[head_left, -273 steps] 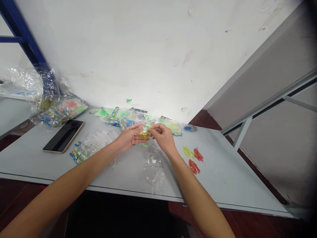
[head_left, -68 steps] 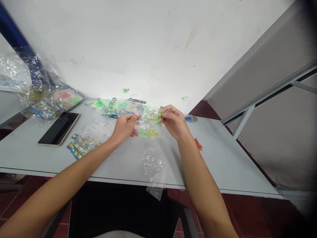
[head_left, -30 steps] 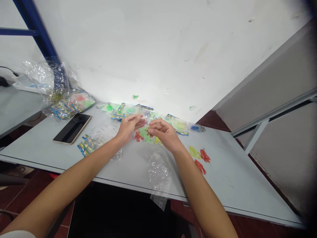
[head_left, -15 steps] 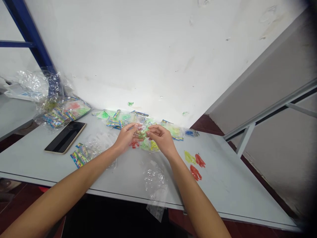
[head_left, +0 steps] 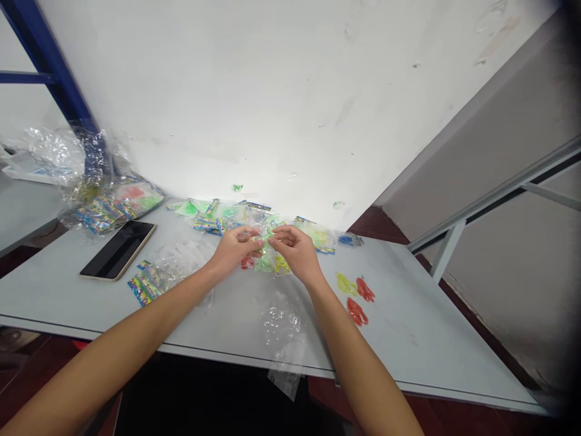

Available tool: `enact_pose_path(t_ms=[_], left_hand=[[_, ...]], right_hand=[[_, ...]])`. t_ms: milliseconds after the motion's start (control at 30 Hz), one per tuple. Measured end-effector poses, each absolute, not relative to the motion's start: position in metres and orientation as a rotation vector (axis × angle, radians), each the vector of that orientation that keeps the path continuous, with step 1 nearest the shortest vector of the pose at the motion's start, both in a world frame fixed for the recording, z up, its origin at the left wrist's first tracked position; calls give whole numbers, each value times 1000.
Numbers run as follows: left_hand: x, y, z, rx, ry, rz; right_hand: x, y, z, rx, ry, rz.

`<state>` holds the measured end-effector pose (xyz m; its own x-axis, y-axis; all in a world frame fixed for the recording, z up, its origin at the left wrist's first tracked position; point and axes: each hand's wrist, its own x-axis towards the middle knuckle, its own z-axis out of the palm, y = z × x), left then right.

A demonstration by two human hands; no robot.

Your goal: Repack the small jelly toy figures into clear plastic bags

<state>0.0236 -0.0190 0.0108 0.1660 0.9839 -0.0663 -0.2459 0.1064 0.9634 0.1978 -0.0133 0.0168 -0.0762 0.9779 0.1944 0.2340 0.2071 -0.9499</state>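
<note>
My left hand (head_left: 235, 248) and my right hand (head_left: 293, 251) meet above the middle of a pale grey table (head_left: 399, 351). Their fingertips pinch a small clear plastic packet (head_left: 265, 238) with something green and gold inside. Just below the hands lie loose green and yellow jelly toys (head_left: 275, 263) and a red one (head_left: 247, 262). A spread of colourful printed packets (head_left: 213, 221) lies behind my hands, against the wall.
A black smartphone (head_left: 118, 249) and printed packets (head_left: 147, 284) lie left of my hands. Crumpled clear plastic (head_left: 284, 324) overhangs the front edge. Red and yellow jelly shapes (head_left: 356, 297) lie right. A bulging bag (head_left: 113, 206) sits back left, beside a blue post (head_left: 49, 66).
My hands have come together from further apart and now pinch the packet at the centre. The right hand has moved left and down. The view has shifted only slightly.
</note>
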Motion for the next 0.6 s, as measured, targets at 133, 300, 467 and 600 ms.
enact_pose_path(t_ms=[133,300,467,600], left_hand=[[21,-17,9,1017,937,1126],[18,-16,9,1053,923,992],[19,-18,8,1043,920,1039],[20,-16,7,873,847,1086]], right_hand=[[198,-13,19,-1217,-1389,986],[201,-10,19,-1174,-1184,1300],[200,-11,19,-1095,-1203,1384],[196,-13,18,-1106,-1169,1311]])
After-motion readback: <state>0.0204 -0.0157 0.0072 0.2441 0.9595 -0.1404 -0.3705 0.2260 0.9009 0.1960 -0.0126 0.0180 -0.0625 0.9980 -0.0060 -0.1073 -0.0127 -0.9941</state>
